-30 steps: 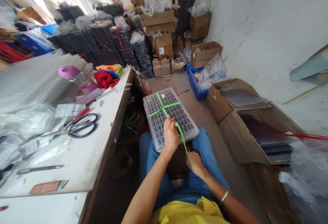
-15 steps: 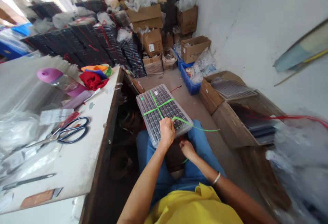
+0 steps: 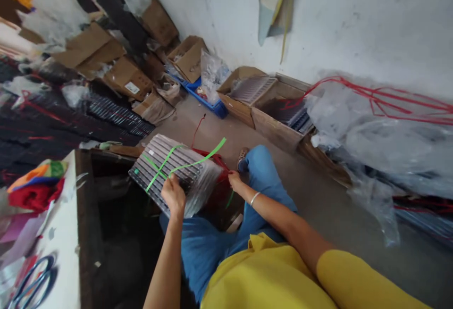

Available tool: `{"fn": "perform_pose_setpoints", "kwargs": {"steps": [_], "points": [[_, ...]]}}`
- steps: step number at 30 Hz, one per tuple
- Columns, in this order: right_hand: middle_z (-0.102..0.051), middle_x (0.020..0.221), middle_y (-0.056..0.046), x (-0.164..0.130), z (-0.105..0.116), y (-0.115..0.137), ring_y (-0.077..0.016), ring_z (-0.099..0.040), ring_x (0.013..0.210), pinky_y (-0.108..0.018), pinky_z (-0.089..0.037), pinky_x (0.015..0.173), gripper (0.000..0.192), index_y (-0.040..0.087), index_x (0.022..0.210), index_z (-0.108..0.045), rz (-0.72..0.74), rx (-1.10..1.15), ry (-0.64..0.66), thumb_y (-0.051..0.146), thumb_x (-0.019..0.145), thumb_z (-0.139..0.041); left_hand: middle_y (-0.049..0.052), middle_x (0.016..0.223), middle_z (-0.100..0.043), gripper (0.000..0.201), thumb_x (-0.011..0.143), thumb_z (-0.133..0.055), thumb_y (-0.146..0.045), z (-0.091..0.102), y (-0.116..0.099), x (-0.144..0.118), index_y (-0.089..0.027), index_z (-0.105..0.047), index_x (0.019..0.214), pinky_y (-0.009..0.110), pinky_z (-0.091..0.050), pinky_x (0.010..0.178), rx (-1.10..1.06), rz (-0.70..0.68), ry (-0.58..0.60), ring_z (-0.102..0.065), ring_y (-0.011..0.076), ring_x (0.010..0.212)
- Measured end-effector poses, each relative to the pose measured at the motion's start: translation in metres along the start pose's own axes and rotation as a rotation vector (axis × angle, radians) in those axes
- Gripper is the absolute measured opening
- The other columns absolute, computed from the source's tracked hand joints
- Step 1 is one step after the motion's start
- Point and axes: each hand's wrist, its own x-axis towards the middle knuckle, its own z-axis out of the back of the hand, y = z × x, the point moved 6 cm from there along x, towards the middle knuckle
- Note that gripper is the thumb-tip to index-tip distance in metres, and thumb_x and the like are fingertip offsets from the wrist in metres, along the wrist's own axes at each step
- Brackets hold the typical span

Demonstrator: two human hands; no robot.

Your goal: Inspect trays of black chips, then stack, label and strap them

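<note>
A stack of clear plastic trays (image 3: 166, 170) filled with small dark parts rests on my lap, crossed by a green strap (image 3: 184, 163). My left hand (image 3: 174, 195) grips the near edge of the stack, fingers closed on it where the strap passes. One loose strap end sticks out up and to the right. My right hand (image 3: 235, 179) is beside the stack's right edge, next to red cord (image 3: 214, 158), and seems to pinch the lower green strap end; the grip is partly hidden.
A white table (image 3: 65, 262) with scissors (image 3: 30, 283) and coloured cloth (image 3: 35, 187) lies at the left. Cardboard boxes (image 3: 269, 111) of trays, a blue crate (image 3: 207, 100) and plastic bags (image 3: 371, 129) with red cord line the wall. Black tray stacks (image 3: 53, 120) fill the far left.
The view has swung to the right and tilted. The tray stack has tipped leftward on my lap, the loose strap end now points up and right, and my right hand has moved up beside the stack.
</note>
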Motion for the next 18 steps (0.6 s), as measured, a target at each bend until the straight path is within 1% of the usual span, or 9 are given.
{"fn": "perform_pose_setpoints", "kwargs": {"steps": [2, 4, 10, 13, 18], "points": [[-0.057, 0.117, -0.009, 0.013, -0.002, -0.001, -0.0205, -0.059, 0.098, -0.041, -0.052, 0.081, 0.035, 0.016, 0.120, -0.054, -0.051, 0.080, 0.023, 0.035, 0.091, -0.056, -0.005, 0.062, -0.049, 0.035, 0.093, -0.047, -0.043, 0.003, -0.002, -0.001, -0.014, -0.055, 0.075, 0.023, -0.042, 0.053, 0.021, 0.012, -0.038, -0.045, 0.0076, 0.051], [-0.057, 0.117, -0.009, 0.021, -0.005, -0.005, -0.0202, -0.059, 0.097, -0.040, -0.052, 0.081, 0.034, 0.016, 0.120, -0.054, -0.094, 0.147, 0.063, 0.035, 0.091, -0.056, -0.005, 0.059, -0.046, 0.038, 0.093, -0.045, -0.045, 0.004, -0.005, -0.002, -0.014, -0.054, 0.072, 0.023, -0.040, 0.052, 0.038, 0.018, -0.065, -0.043, 0.0074, 0.049], [-0.059, 0.112, -0.008, 0.027, -0.014, -0.010, -0.0187, -0.060, 0.093, -0.038, -0.053, 0.078, 0.032, 0.015, 0.116, -0.056, -0.143, 0.274, 0.195, 0.035, 0.091, -0.056, -0.005, 0.058, -0.047, 0.041, 0.093, -0.045, -0.047, 0.004, -0.011, -0.002, -0.015, -0.054, 0.070, 0.024, -0.041, 0.052, 0.063, 0.029, -0.102, -0.044, 0.0078, 0.049], [-0.059, 0.112, -0.008, 0.030, -0.016, -0.009, -0.0188, -0.060, 0.093, -0.038, -0.053, 0.078, 0.032, 0.015, 0.116, -0.056, -0.143, 0.299, 0.219, 0.035, 0.091, -0.056, -0.005, 0.060, -0.049, 0.039, 0.092, -0.046, -0.047, 0.003, -0.010, -0.002, -0.014, -0.055, 0.072, 0.024, -0.042, 0.054, 0.055, 0.036, -0.115, -0.046, 0.0082, 0.051], [-0.059, 0.110, -0.007, 0.033, -0.019, -0.007, -0.0180, -0.061, 0.091, -0.037, -0.053, 0.076, 0.031, 0.015, 0.115, -0.056, -0.110, 0.286, 0.211, 0.035, 0.092, -0.056, -0.004, 0.062, -0.051, 0.038, 0.092, -0.047, -0.046, 0.002, -0.004, -0.001, -0.014, -0.056, 0.074, 0.025, -0.044, 0.056, 0.035, 0.058, -0.125, -0.049, 0.0086, 0.054]]}}
